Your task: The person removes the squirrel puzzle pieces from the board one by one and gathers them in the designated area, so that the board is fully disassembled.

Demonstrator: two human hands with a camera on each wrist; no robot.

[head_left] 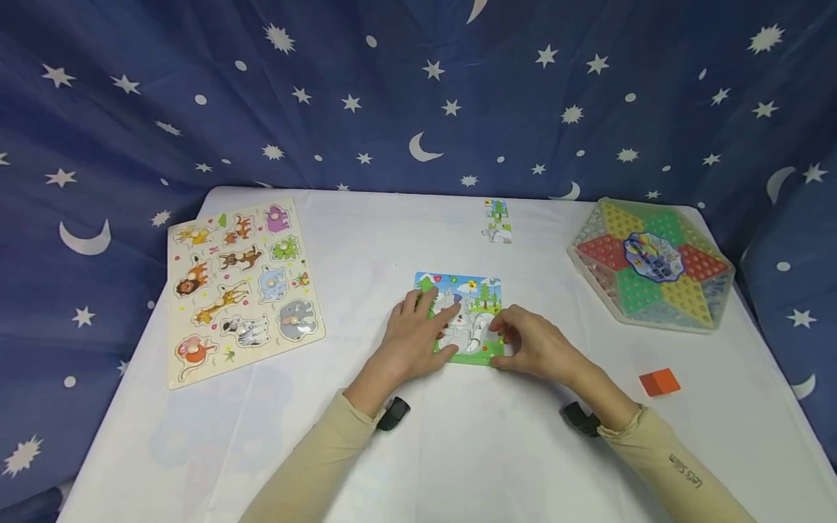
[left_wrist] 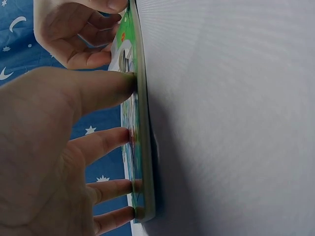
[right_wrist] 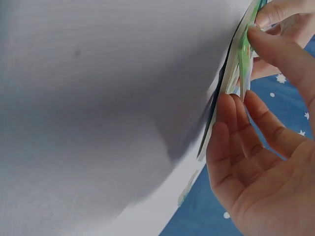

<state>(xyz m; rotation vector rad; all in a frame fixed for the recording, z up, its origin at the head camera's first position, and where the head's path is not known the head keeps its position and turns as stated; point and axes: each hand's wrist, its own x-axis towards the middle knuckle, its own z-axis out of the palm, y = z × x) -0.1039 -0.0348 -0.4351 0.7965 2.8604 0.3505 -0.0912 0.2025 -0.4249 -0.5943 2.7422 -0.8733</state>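
A small jigsaw puzzle (head_left: 462, 349) showing a grey-and-white animal on green grass lies at the middle of the table. My left hand (head_left: 412, 335) rests spread over its left part, the fingertips (left_wrist: 124, 135) pressing on the face of the puzzle. At the lower right corner, my right hand (head_left: 532, 343) pinches a green-edged puzzle piece (right_wrist: 244, 61) between thumb and fingers. That piece tilts up from the board in the right wrist view. Two loose puzzle pieces (head_left: 500, 233) lie farther back, close together.
To the left lies a wooden animal peg puzzle (head_left: 216, 290). A hexagonal Chinese checkers box (head_left: 654, 265) stands at the back right, with an orange block (head_left: 660, 382) nearer on that side. A dark blue star-patterned curtain (head_left: 392, 73) hangs behind the white table (head_left: 366, 240).
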